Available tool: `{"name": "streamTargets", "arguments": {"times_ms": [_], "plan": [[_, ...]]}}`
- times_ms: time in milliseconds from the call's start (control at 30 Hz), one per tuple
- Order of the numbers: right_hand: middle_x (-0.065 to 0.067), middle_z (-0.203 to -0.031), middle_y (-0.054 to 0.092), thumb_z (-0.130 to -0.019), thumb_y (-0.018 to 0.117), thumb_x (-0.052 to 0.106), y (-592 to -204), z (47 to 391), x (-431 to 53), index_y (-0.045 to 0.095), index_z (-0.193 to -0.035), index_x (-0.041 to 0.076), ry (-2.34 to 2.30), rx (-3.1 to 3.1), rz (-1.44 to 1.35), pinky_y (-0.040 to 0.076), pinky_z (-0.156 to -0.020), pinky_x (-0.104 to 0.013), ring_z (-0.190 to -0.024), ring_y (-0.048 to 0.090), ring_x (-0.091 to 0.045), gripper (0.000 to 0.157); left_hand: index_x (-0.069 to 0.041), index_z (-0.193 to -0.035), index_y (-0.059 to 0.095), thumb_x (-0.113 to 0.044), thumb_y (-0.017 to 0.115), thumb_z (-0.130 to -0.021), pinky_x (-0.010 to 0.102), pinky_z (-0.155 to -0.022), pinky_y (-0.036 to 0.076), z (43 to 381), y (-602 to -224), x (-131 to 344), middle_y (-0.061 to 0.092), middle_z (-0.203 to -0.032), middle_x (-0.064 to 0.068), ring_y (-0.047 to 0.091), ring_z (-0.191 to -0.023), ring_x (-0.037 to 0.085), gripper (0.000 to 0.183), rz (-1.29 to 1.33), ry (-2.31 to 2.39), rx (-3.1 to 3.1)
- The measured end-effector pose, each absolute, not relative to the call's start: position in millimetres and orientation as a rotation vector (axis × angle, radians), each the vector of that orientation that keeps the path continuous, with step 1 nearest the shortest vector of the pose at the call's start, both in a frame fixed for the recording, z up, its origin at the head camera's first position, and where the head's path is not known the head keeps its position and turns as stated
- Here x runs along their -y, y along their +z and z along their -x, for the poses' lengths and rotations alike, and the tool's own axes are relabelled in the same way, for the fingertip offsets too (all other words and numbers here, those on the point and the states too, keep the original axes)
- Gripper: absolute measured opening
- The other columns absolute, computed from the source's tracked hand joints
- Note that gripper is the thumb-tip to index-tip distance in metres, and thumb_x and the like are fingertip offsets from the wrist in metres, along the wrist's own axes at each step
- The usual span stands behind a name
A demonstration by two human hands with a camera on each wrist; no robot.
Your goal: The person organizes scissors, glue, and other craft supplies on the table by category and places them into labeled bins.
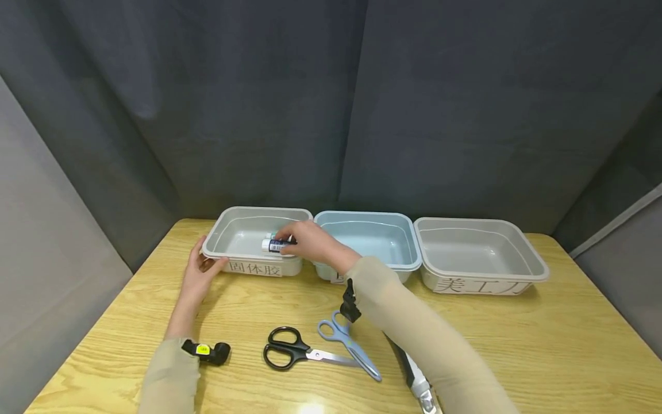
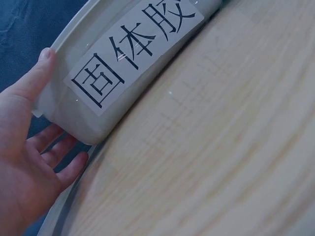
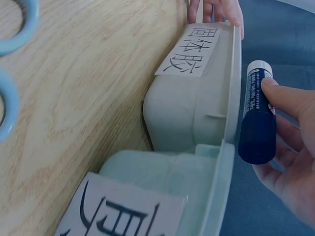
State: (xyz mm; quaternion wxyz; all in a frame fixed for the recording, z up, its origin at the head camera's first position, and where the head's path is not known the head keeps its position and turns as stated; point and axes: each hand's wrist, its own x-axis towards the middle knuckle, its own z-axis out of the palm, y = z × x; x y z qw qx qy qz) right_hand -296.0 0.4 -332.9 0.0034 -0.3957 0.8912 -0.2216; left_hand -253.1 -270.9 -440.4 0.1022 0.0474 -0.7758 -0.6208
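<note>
A dark blue glue stick point(image 3: 258, 113) with a white end is pinched between the thumb and fingers of my right hand point(image 1: 310, 241), over the right part of the left grey bin point(image 1: 253, 259). Something small and teal point(image 1: 270, 236) shows just behind it, mostly hidden by the stick and hand. At the bin's front left corner my left hand point(image 1: 199, 276) holds on, thumb on the front near the rim and fingers round the side, as the left wrist view shows point(image 2: 34, 147). The bin's front carries a white label point(image 2: 133, 54) with black characters.
A light blue bin point(image 1: 367, 214) and another grey bin point(image 1: 481, 270) stand in a row to the right. Black scissors point(image 1: 289, 348), blue scissors point(image 1: 346, 339) and a utility knife point(image 1: 416, 379), partly under the right sleeve, lie on the wooden table point(image 1: 248, 310). A dark curtain point(image 1: 258, 103) hangs behind.
</note>
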Motion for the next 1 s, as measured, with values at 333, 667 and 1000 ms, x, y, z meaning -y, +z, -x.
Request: {"name": "streamTargets", "arguments": {"times_ms": [333,667,1000], "plan": [[0.002,-0.099,0.067,-0.084,0.065,0.022,-344,306,14,0.067,-0.107,0.014,-0.754,-2.829,1.183,0.047,-0.079,-0.024,-0.089,0.059,-0.009,0.024,-0.023,-0.147,0.008,-0.025,0.062,-0.087,0.041,-0.105,0.031,253,-444,269,0.030,-0.143,0.017,0.034,-0.127,0.029,0.081,-0.139,-1.836,2.286],[0.001,-0.101,0.067,-0.086,0.063,0.020,-350,313,31,0.067,-0.108,0.013,-0.789,-2.825,1.126,0.046,-0.085,-0.025,-0.094,0.059,-0.010,0.024,-0.021,-0.147,0.009,-0.023,0.062,-0.087,0.016,-0.091,0.036,249,-435,267,0.031,-0.143,0.017,0.035,-0.126,0.027,0.081,-0.164,-1.858,2.284],[0.003,-0.104,0.068,-0.087,0.063,0.022,-356,313,41,0.068,-0.108,0.015,-0.753,-2.823,1.104,0.045,-0.087,-0.022,-0.097,0.059,-0.009,0.023,-0.025,-0.147,0.009,-0.024,0.062,-0.087,0.022,-0.096,0.035,253,-440,270,0.031,-0.143,0.015,0.035,-0.126,0.026,0.080,-0.167,-1.827,2.302]]}}
